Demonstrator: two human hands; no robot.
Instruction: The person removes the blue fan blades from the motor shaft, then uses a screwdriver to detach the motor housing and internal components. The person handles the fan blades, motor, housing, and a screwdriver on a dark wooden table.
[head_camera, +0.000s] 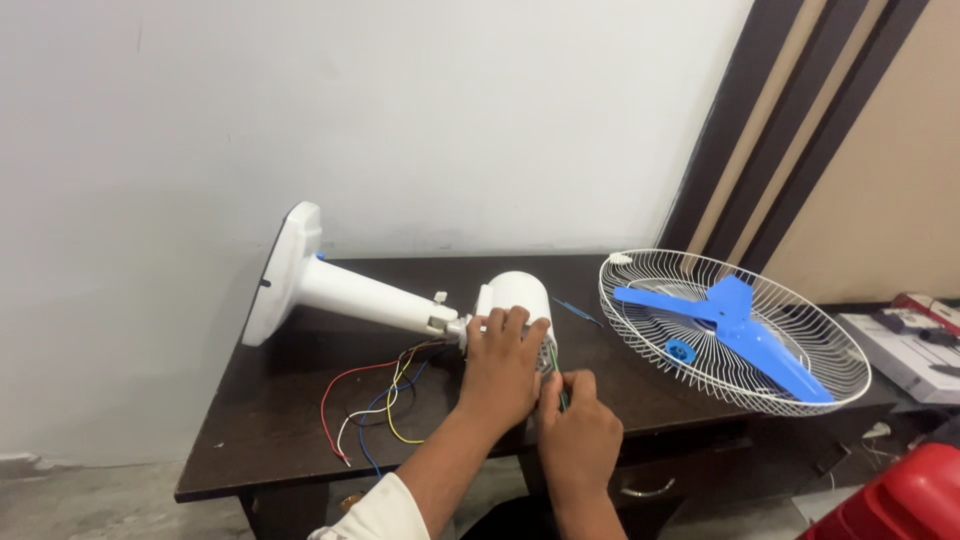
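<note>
A white fan body lies on its side on a dark wooden table (270, 420). Its round base (284, 268) points left and its stem (370, 297) runs to the white motor housing (522, 291). My left hand (500, 368) rests on the motor housing and grips it. Just right of it, my right hand (577, 430) pinches a thin green tool or wire (553, 358) at the housing's near end. Loose red, yellow, blue and white wires (375, 405) trail from the stem joint across the table.
A white wire fan guard (640, 320) holding a blue three-blade propeller (735, 325) lies on the table's right end. A small blue screwdriver (578, 312) lies beside it. A red plastic object (905, 500) and a box (905, 345) are at the lower right. White wall behind.
</note>
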